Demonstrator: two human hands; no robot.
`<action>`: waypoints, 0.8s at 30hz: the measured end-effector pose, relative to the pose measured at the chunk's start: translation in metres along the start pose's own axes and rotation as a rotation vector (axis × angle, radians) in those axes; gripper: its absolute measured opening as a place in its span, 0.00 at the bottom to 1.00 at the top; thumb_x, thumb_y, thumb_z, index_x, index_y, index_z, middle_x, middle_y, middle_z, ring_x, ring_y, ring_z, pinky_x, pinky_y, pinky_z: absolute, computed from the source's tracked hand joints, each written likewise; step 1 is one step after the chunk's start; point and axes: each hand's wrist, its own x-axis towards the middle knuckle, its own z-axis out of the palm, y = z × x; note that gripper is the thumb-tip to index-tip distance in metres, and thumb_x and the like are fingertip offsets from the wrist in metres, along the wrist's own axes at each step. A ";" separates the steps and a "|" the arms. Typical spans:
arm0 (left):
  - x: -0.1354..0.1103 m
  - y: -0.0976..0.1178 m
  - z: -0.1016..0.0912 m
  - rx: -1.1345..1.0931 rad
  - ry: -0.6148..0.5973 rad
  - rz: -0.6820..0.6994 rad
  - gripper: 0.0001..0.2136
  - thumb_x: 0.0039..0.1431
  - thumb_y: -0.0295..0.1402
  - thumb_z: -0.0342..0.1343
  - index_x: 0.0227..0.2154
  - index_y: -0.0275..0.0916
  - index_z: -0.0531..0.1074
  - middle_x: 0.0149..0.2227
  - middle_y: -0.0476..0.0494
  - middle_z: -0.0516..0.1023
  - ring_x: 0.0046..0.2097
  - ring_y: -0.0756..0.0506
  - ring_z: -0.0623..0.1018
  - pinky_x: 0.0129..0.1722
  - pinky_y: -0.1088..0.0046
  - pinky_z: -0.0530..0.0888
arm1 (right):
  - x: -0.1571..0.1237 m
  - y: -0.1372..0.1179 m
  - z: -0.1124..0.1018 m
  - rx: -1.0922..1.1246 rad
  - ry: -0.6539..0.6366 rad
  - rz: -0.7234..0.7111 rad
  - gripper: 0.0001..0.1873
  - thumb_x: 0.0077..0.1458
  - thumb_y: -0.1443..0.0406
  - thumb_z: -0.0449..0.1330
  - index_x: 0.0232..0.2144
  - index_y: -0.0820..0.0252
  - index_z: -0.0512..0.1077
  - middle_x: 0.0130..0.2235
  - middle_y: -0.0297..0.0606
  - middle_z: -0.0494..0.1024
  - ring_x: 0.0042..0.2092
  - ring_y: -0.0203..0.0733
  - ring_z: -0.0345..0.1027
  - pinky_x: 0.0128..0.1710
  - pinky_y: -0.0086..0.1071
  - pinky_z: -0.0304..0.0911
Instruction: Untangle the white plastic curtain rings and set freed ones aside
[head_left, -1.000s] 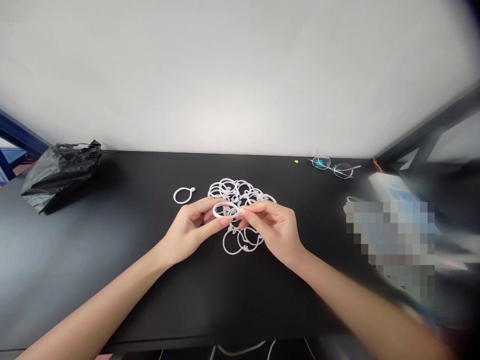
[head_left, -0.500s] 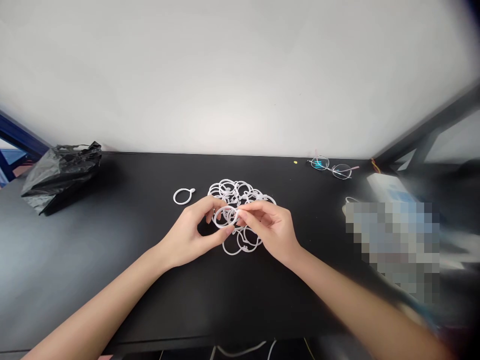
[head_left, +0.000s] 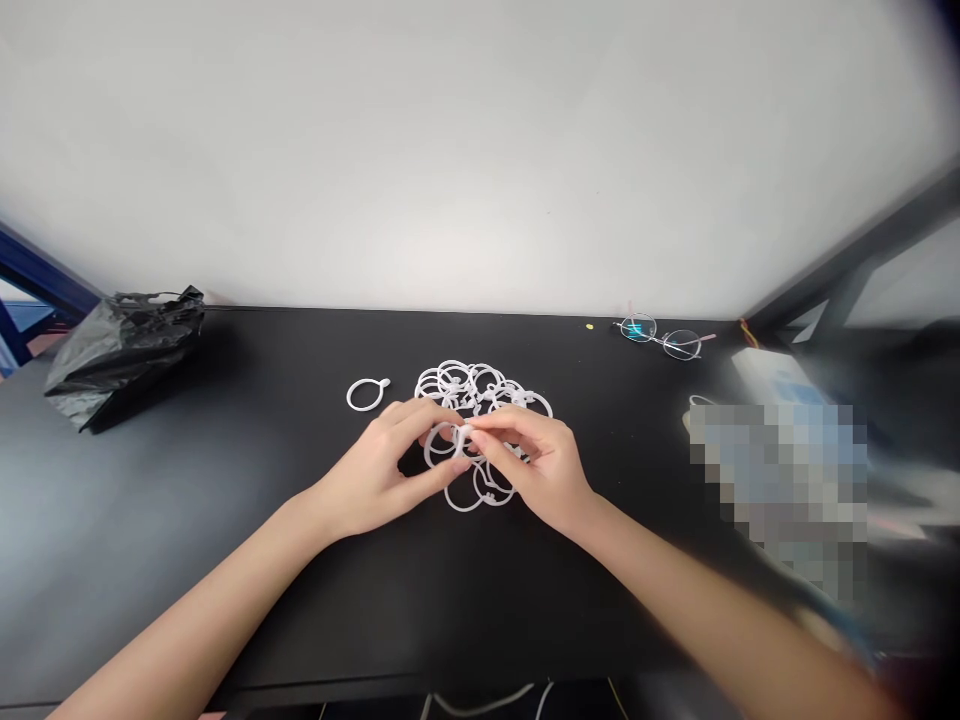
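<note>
My left hand [head_left: 382, 465] and my right hand [head_left: 536, 460] meet over a heap of white plastic rings [head_left: 480, 385] on the black table [head_left: 247, 500]. Both pinch one white ring [head_left: 442, 447] held upright between them, my left thumb and fingers at its left side and my right fingertips at its top right. Several more rings lie flat under and behind the hands. A single white ring with a small tab [head_left: 367, 393] lies apart to the left of the heap.
A crumpled black plastic bag [head_left: 120, 345] sits at the table's far left. A pair of glasses [head_left: 664, 338] lies near the back wall on the right. A blurred-out patch and a white box [head_left: 780, 385] stand at the right side.
The held ring has turned from lying nearly flat to standing on edge. Both hands have drawn slightly closer together and lower over the heap.
</note>
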 end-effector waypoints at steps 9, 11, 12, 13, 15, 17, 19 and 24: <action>-0.003 -0.034 -0.017 0.673 0.282 -0.321 0.16 0.67 0.40 0.45 0.52 0.37 0.64 0.43 0.36 0.76 0.44 0.36 0.74 0.44 0.59 0.67 | -0.002 0.005 0.000 0.051 0.077 0.014 0.09 0.57 0.63 0.62 0.42 0.56 0.74 0.35 0.37 0.79 0.38 0.41 0.77 0.41 0.37 0.75; -0.005 -0.040 -0.018 0.750 0.236 -0.357 0.15 0.67 0.40 0.44 0.49 0.36 0.67 0.43 0.33 0.76 0.44 0.34 0.74 0.41 0.59 0.67 | -0.002 0.005 0.000 0.047 0.075 0.017 0.09 0.57 0.63 0.62 0.41 0.56 0.74 0.35 0.37 0.79 0.38 0.41 0.77 0.42 0.37 0.75; -0.006 -0.043 -0.018 0.773 0.213 -0.365 0.15 0.67 0.40 0.44 0.48 0.36 0.67 0.43 0.33 0.76 0.43 0.34 0.74 0.40 0.60 0.68 | -0.003 0.005 0.000 0.044 0.077 0.018 0.09 0.57 0.63 0.62 0.41 0.56 0.74 0.35 0.36 0.79 0.38 0.41 0.77 0.42 0.38 0.75; -0.007 -0.045 -0.017 0.790 0.189 -0.369 0.15 0.66 0.39 0.43 0.47 0.36 0.68 0.42 0.32 0.76 0.42 0.34 0.74 0.38 0.60 0.68 | -0.003 0.005 0.000 0.042 0.079 0.018 0.09 0.58 0.63 0.62 0.41 0.55 0.74 0.35 0.36 0.79 0.39 0.41 0.77 0.42 0.38 0.75; -0.008 -0.047 -0.017 0.821 0.150 -0.367 0.15 0.66 0.39 0.43 0.46 0.36 0.69 0.41 0.32 0.76 0.41 0.34 0.74 0.36 0.61 0.68 | -0.003 0.005 0.000 0.041 0.079 0.014 0.08 0.58 0.63 0.62 0.41 0.55 0.74 0.35 0.36 0.79 0.39 0.41 0.76 0.42 0.38 0.74; -0.009 -0.048 -0.016 0.853 0.129 -0.363 0.15 0.65 0.37 0.42 0.46 0.36 0.69 0.41 0.33 0.76 0.41 0.34 0.75 0.35 0.61 0.69 | -0.002 0.006 0.000 0.041 0.076 0.011 0.08 0.58 0.63 0.62 0.41 0.55 0.74 0.36 0.37 0.78 0.39 0.41 0.76 0.42 0.38 0.74; -0.010 -0.049 -0.015 0.883 0.125 -0.362 0.15 0.65 0.37 0.43 0.46 0.35 0.69 0.41 0.33 0.76 0.41 0.35 0.75 0.36 0.61 0.69 | -0.002 0.006 -0.001 0.036 0.070 0.017 0.08 0.58 0.63 0.62 0.41 0.55 0.74 0.36 0.37 0.79 0.39 0.40 0.76 0.42 0.38 0.74; -0.010 -0.051 -0.016 0.899 0.144 -0.351 0.15 0.64 0.36 0.44 0.49 0.36 0.68 0.42 0.33 0.76 0.43 0.34 0.75 0.41 0.57 0.69 | -0.002 0.004 -0.001 0.021 0.058 0.033 0.07 0.58 0.62 0.61 0.39 0.57 0.74 0.36 0.38 0.79 0.38 0.41 0.77 0.40 0.37 0.75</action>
